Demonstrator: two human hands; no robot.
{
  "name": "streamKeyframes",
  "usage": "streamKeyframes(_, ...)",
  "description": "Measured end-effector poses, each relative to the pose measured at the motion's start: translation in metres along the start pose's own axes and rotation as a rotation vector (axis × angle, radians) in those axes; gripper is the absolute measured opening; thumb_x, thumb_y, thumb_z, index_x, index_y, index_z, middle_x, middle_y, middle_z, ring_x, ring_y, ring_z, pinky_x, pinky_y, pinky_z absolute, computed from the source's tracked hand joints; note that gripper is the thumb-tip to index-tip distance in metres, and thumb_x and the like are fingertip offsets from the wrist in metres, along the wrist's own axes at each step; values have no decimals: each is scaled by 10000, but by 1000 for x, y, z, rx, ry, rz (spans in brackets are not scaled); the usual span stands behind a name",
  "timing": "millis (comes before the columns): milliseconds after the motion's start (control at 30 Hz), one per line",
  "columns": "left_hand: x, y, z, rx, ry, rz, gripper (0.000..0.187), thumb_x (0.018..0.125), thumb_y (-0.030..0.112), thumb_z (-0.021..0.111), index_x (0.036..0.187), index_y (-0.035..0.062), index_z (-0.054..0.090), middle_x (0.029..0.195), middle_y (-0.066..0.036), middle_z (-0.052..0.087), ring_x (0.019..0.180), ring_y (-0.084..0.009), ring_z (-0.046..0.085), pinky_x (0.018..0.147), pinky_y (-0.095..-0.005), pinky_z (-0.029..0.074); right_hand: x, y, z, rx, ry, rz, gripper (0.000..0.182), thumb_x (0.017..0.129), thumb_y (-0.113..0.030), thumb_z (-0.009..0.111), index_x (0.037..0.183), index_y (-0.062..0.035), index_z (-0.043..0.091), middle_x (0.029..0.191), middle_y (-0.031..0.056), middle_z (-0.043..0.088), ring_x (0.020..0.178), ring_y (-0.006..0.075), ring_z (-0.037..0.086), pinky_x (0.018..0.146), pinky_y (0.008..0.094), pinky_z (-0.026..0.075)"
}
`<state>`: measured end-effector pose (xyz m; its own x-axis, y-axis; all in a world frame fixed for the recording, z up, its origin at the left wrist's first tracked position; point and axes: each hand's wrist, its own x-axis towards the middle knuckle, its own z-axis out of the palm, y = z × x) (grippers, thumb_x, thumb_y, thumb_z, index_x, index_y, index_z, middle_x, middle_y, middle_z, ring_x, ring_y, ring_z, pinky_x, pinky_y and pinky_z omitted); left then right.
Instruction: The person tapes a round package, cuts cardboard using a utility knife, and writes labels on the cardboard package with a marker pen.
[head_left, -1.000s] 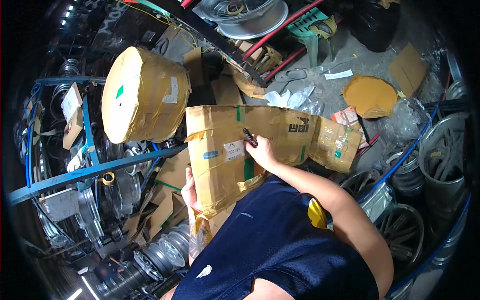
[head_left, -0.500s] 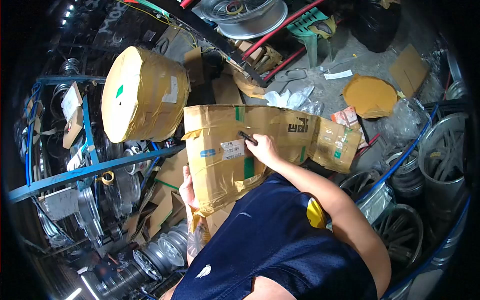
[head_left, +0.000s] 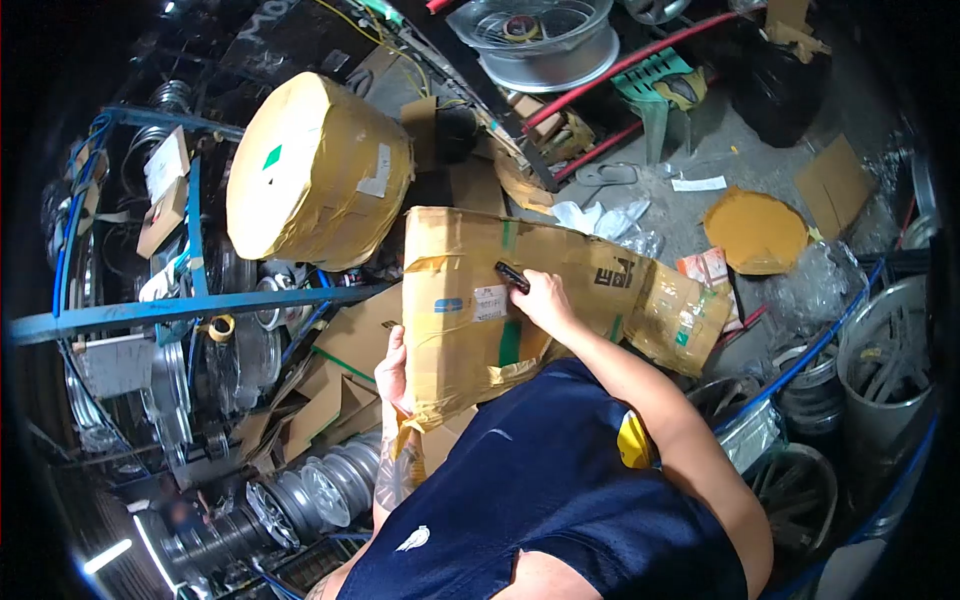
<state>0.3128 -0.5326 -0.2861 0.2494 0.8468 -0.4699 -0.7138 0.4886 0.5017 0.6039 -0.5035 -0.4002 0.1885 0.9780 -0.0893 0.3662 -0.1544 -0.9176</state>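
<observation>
A large taped cardboard piece point(head_left: 450, 340), with green tape strips and a white handwritten label point(head_left: 489, 303), lies across in front of my body. My left hand point(head_left: 393, 374) grips its left edge, thumb up along the side and the other fingers hidden behind the cardboard. In my right hand point(head_left: 545, 300) is a slim black handheld tool point(head_left: 512, 277), the fingers closed round it. Its tip meets the cardboard just above the label. Loose yellow tape hangs beside my left wrist.
A round tape-wrapped package point(head_left: 320, 175) stands at upper left, behind a blue metal rail point(head_left: 200, 316). Wheel rims point(head_left: 330, 488) are stacked at lower left and more rims point(head_left: 885, 350) at right. A green plastic stool point(head_left: 655, 95), a slipper point(head_left: 606, 175) and plastic wrap lie beyond.
The view has shifted, so the surroundings sit further right. The black tool's tip has stayed near the label, and its angle has turned slightly. My left hand keeps hold of the cardboard edge.
</observation>
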Motion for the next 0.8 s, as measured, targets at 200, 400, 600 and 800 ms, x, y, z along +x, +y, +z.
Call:
streamKeyframes(200,-2,-2,-1,-27,-2,17,348,949,24,569,1281,127,581,1341,-161,636,1188,-356,644,980,-525,566,2,-6,6,46,2,36,280,771,-253,709,810,8,616,752,255,656,752,440,682,707,501,533)
streamKeyframes(400,-1,6,-4,-10,13,37,370,952,26,566,1302,146,588,1373,-168,624,1214,-370,632,985,-550,563,1,-12,-7,61,-61,111,259,754,-257,688,820,-10,644,741,185,689,716,349,706,697,454,563)
streamKeyframes(600,4,8,-5,9,-24,26,368,999,56,528,1343,181,573,1381,-141,618,1215,-346,632,994,-533,555,-7,-2,-10,175,42,63,209,793,-219,752,831,-26,681,707,109,684,647,204,675,651,359,531)
streamKeyframes(800,6,6,-7,16,-9,26,363,1023,76,515,1362,197,567,1390,-131,611,1216,-338,631,1001,-532,548,-25,5,-14,222,34,136,232,855,-240,737,809,-25,664,697,148,651,631,284,656,606,418,488)
